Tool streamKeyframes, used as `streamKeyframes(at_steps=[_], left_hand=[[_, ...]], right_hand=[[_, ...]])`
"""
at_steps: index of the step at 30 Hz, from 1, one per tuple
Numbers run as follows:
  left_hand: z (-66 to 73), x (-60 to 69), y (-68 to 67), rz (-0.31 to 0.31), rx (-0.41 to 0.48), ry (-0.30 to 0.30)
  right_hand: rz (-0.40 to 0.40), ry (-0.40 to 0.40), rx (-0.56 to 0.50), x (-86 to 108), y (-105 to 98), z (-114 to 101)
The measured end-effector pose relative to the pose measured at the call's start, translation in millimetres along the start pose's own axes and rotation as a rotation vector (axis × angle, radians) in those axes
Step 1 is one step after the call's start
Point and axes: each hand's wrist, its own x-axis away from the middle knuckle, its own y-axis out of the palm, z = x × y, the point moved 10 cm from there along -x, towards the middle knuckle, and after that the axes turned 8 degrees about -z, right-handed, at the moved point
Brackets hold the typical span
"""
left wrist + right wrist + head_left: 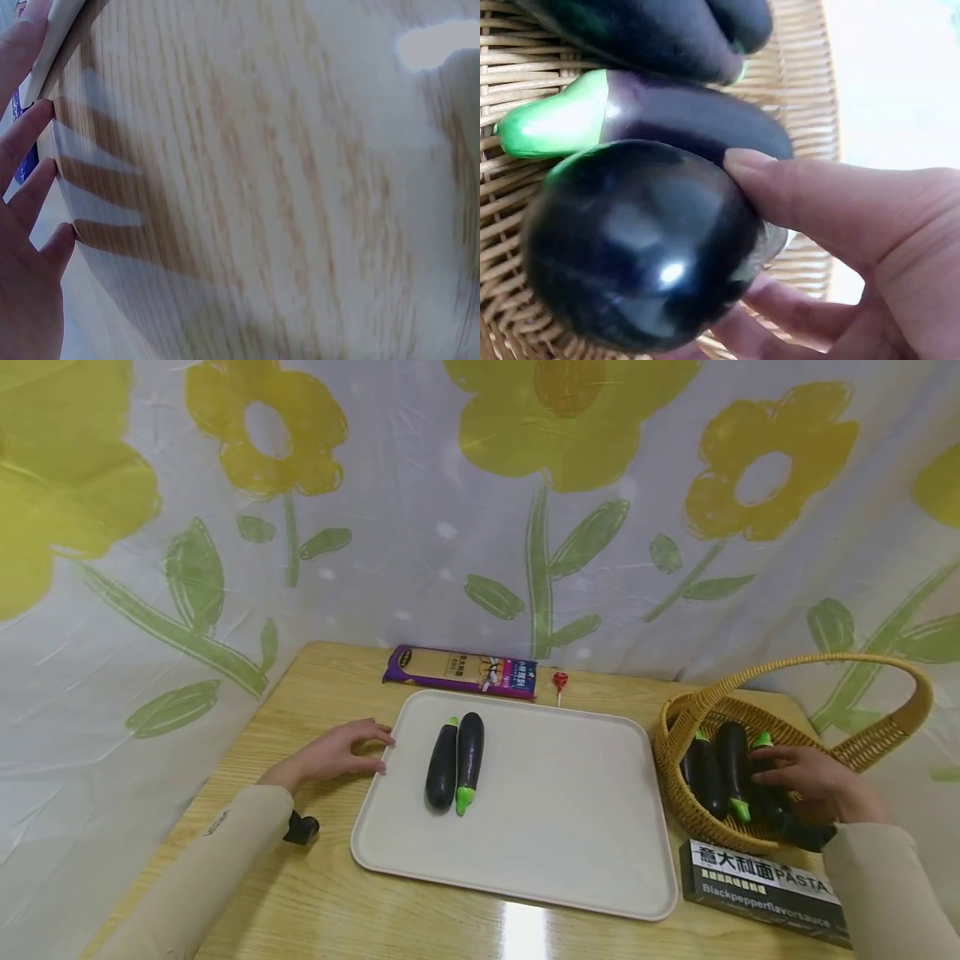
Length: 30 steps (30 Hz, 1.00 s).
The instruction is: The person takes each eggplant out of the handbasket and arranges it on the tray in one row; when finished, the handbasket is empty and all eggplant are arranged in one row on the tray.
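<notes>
Head view has the right hand (pixel 813 781) down in the wicker basket (pixel 678 793) on the right, and the right wrist cam shows thumb and fingers around a dark eggplant (pixel 641 247). Left hand (pixel 341 752) is loosely spread by the left rim of the cream tray (pixel 562 802), gripping nothing. Two eggplants (pixel 470 747) lie on that tray. Looks like the grasping step to me; next move probably calls for a snug hold and steering clear of the arched handle (pixel 825 657).

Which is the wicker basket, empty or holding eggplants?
Holding eggplants: the head view shows several lying inside the wicker basket, and the right wrist view shows the right hand gripping one of them.
</notes>
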Motion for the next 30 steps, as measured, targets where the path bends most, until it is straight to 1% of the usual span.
streamKeyframes(at_steps=[3, 4, 8, 11, 14, 16, 19, 24, 27, 30], left_hand=[[2.0, -1.0, 0.5, -0.002, 0.005, 0.002], [2.3, -1.2, 0.7, -0.002, 0.005, 0.002], [2.1, -1.8, 0.9, -0.001, -0.007, -0.001], [1.4, -1.4, 0.7, 0.001, -0.004, -0.002], [1.3, -0.7, 0.4, 0.005, 0.005, 0.002], [1.0, -0.3, 0.1, 0.007, 0.010, 0.005], [0.5, 0.4, -0.2, 0.007, 0.018, 0.004], [0.3, 0.7, -0.6, 0.002, 0.021, -0.011], [0.8, 0.0, -0.2, -0.007, 0.015, -0.011], [-0.6, -0.7, -0.1, -0.012, 0.016, -0.022]], right_hand=[[0.083, -0.019, 0.137, 9.0, -6.5, -12.1], [0.101, -0.017, 0.148, 12.3, -7.1, -15.5], [0.162, -0.044, 0.133, 23.8, -3.9, -29.6], [0.211, -0.080, 0.115, 34.5, 0.6, -40.6], [0.257, -0.113, 0.093, 46.8, 8.0, -50.1], [0.286, -0.117, 0.096, 55.3, 13.8, -55.5], [0.300, -0.120, 0.081, 65.9, 25.1, -61.3], [0.294, -0.115, -0.015, 80.0, 43.4, -65.8], [0.265, -0.120, -0.078, 85.5, 56.1, -68.9], [0.220, -0.092, -0.102, 89.5, 68.9, -73.6]])
